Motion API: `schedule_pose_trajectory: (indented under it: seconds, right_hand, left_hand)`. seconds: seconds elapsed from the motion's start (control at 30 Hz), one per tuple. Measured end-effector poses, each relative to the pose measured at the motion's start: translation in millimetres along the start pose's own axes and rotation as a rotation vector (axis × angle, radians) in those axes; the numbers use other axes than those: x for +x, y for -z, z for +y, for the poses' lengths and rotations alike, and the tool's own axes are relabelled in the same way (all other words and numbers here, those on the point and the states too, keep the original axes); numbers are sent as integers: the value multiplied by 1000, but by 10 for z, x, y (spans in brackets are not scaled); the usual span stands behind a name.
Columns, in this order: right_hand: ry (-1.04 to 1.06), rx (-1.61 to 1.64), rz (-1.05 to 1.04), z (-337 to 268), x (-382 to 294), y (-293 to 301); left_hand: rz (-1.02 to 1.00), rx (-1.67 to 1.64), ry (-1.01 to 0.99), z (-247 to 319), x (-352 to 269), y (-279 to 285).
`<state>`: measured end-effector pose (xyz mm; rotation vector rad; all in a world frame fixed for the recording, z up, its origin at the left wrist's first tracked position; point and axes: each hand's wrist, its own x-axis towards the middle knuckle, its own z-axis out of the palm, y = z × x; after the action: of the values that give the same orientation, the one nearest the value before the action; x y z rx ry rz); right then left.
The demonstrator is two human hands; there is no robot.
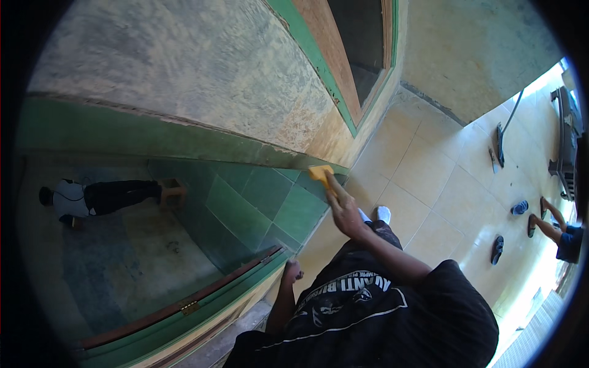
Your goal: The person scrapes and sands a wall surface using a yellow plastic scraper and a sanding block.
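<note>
My right hand (pixel 346 215) grips a yellow putty scraper (pixel 321 175) by its handle. The scraper's wide end is at the lower end of the green door frame (pixel 257 153), beside a patchy plastered wall (pixel 193 69). I cannot tell whether its edge touches the frame. My left hand (pixel 292 270) hangs with curled fingers near the opposite door jamb (pixel 280 260), and nothing shows in it. Green floor tiles (pixel 244 209) lie beyond the doorway, while beige tiles (pixel 409 216) are under my feet.
Through the doorway a person (pixel 101 198) stands on a box-like stool (pixel 172 193). Another person's legs (pixel 547 225) show at right. On the beige floor lie sandals (pixel 520 208), a flat-bladed tool (pixel 493 160) and a broom-like tool (pixel 500 145). A wooden window frame (pixel 331 50) is above.
</note>
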<state>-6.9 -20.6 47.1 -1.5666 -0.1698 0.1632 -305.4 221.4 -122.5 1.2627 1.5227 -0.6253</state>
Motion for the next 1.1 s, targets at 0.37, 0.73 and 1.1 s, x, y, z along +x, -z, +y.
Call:
schedule_pose_trajectory:
  seconds: [0.37, 0.73, 1.1]
  right_hand:
    - [-331, -360, -67, -173, -231, 1486]
    - [-368, -241, -113, -250, -367, 1573]
    - [-370, -323, 30, -260, -408, 1412]
  left_hand:
    - [-39, -184, -849, 2335, -1940, -711]
    - [-148, -628, -1190, 2621, -3035, -817]
    - [-235, -865, -1579, 3502, -3336, -222]
